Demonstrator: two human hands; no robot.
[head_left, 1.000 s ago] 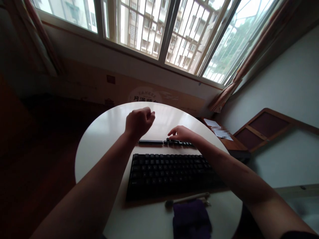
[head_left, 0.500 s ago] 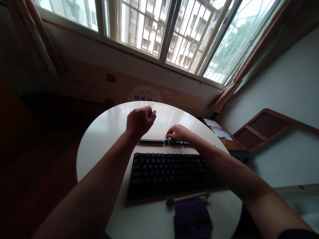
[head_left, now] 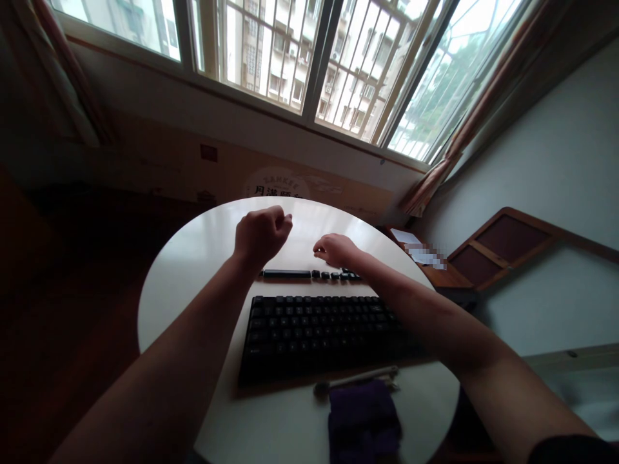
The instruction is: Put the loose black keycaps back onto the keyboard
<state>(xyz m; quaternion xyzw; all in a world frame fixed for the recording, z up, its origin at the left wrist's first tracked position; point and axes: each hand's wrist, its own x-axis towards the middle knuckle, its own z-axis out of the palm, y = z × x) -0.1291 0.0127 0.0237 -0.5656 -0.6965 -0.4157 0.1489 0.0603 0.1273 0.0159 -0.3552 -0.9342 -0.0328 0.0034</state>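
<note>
My left hand (head_left: 261,235) is closed in a fist above the white round table, and whatever it may hold is hidden. To its right, my right hand (head_left: 337,249) has its fingers curled together at the tips; I cannot make out what is between them. Just below that hand lies a row of small black keycaps (head_left: 334,276), partly covered by my right forearm. A long black space bar keycap (head_left: 287,274) continues the row to the left. Nearer me is a black keyboard (head_left: 314,328), its right end behind my right arm.
A purple cloth pouch (head_left: 363,419) lies on the near part of the table (head_left: 169,296), with a thin brush-like tool (head_left: 355,379) along its top. Papers (head_left: 420,248) rest on a wooden surface beyond the right edge. Barred windows (head_left: 290,51) are ahead.
My right hand has lifted slightly up and away from the keycaps, uncovering more of the row. My left fist keeps its shape. The whole view has shifted a little.
</note>
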